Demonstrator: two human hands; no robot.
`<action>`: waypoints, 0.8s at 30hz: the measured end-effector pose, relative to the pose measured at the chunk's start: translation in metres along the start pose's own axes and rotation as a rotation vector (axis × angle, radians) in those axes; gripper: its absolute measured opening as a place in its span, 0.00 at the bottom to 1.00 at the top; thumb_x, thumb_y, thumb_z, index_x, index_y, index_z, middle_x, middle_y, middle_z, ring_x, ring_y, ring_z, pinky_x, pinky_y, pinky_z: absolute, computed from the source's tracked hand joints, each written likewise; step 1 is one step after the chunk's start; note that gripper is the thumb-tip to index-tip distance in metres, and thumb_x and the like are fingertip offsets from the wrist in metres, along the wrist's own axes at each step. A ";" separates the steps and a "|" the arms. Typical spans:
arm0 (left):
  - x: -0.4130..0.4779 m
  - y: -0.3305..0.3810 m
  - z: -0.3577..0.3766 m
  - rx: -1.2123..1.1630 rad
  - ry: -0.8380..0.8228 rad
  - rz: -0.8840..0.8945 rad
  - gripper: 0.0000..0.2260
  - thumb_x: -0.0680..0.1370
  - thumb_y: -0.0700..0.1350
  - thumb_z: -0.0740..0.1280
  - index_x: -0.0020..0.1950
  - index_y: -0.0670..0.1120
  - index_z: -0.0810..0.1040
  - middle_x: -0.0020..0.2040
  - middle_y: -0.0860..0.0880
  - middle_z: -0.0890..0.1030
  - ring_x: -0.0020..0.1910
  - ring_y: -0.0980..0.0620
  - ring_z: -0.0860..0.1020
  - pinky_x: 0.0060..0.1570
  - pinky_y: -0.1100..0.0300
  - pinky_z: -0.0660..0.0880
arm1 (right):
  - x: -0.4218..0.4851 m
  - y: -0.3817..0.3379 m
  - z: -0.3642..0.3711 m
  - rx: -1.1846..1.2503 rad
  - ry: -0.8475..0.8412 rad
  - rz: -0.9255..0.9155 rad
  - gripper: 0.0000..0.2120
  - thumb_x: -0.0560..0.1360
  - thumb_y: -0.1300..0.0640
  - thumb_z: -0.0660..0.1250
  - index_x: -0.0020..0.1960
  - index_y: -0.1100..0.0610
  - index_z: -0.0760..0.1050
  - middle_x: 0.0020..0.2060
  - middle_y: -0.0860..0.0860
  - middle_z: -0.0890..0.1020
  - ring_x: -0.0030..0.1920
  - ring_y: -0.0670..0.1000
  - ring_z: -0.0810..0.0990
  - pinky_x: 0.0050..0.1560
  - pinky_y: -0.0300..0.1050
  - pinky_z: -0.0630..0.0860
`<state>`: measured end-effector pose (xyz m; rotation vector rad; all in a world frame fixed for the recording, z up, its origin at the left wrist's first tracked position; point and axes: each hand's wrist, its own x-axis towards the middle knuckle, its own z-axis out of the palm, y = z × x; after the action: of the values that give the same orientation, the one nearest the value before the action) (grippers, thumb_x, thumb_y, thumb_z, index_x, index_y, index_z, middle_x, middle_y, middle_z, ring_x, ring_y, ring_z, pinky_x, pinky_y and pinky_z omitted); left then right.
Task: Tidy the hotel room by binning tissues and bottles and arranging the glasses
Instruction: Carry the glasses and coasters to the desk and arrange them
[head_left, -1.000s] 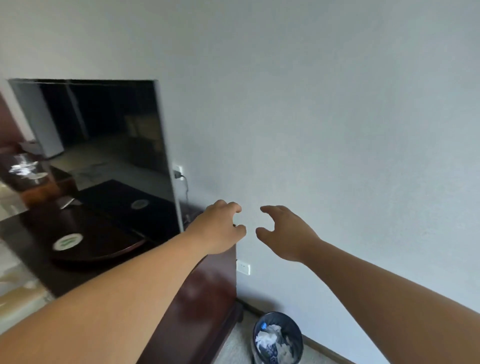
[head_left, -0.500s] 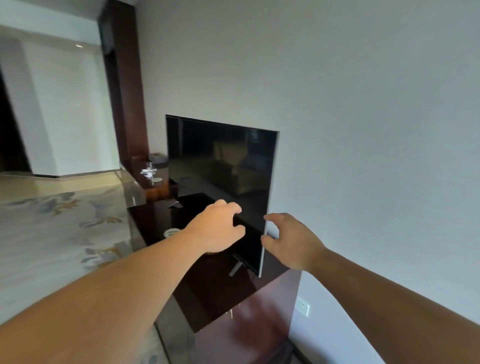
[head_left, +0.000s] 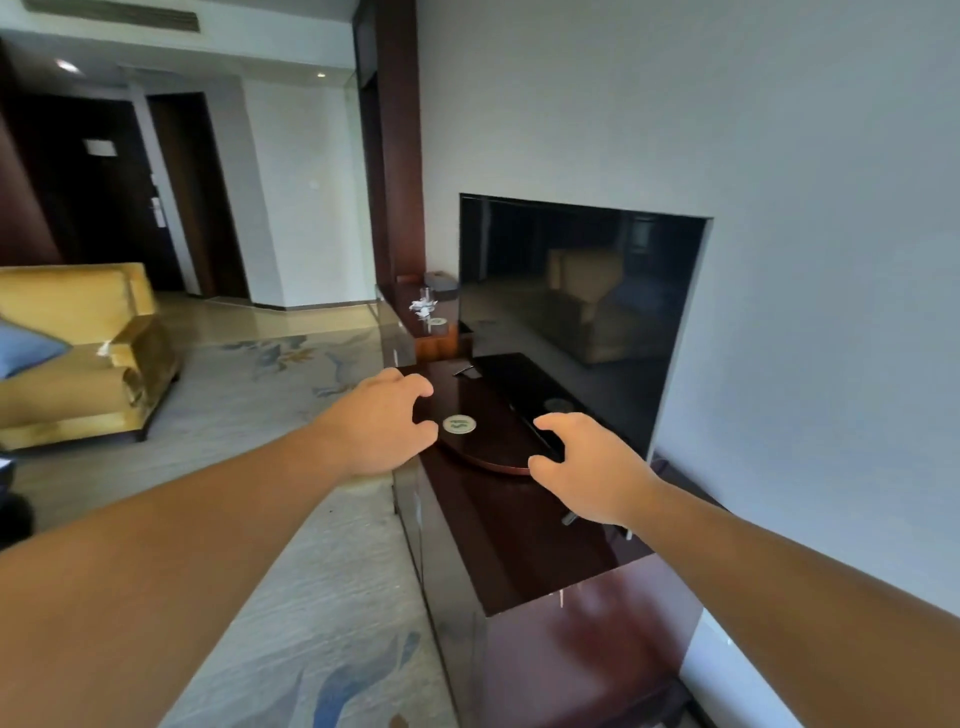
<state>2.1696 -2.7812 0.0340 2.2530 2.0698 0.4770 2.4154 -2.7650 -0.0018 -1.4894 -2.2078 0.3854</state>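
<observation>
The television stands on the dark cabinet; its screen shows only dim reflections. A round tray carries a coaster. The left hand and right hand hover over it, fingers spread, holding nothing. The glasses (far shelf, details indistinct) hold crumpled tissue. Since the earlier frame the view has swung left; the bin is gone from sight.

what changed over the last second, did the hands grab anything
The view swung left: the waste bin dropped out of sight, and the sofa and far glasses came in. Both hands, left and right, stayed empty and half-curled, now over the round tray.
</observation>
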 end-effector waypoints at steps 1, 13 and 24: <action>0.001 -0.008 0.000 -0.002 0.001 -0.013 0.23 0.77 0.55 0.61 0.72 0.52 0.66 0.67 0.49 0.69 0.65 0.48 0.69 0.60 0.54 0.69 | 0.008 -0.005 0.005 -0.008 -0.005 -0.014 0.27 0.76 0.45 0.63 0.73 0.48 0.63 0.71 0.47 0.67 0.64 0.49 0.72 0.54 0.38 0.67; 0.065 -0.131 0.009 -0.031 -0.011 0.007 0.23 0.78 0.54 0.60 0.72 0.52 0.65 0.69 0.49 0.67 0.66 0.48 0.68 0.59 0.55 0.68 | 0.117 -0.063 0.076 -0.087 -0.036 -0.030 0.25 0.76 0.47 0.63 0.72 0.48 0.64 0.70 0.47 0.67 0.65 0.50 0.72 0.57 0.41 0.69; 0.181 -0.208 0.048 -0.094 -0.121 0.065 0.22 0.79 0.53 0.61 0.72 0.50 0.65 0.67 0.48 0.69 0.64 0.48 0.70 0.59 0.55 0.69 | 0.225 -0.050 0.134 -0.124 -0.094 0.097 0.27 0.76 0.47 0.63 0.74 0.48 0.61 0.72 0.46 0.66 0.66 0.49 0.71 0.60 0.42 0.68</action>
<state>1.9919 -2.5735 -0.0260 2.2425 1.8819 0.4206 2.2356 -2.5732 -0.0474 -1.6812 -2.2739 0.3613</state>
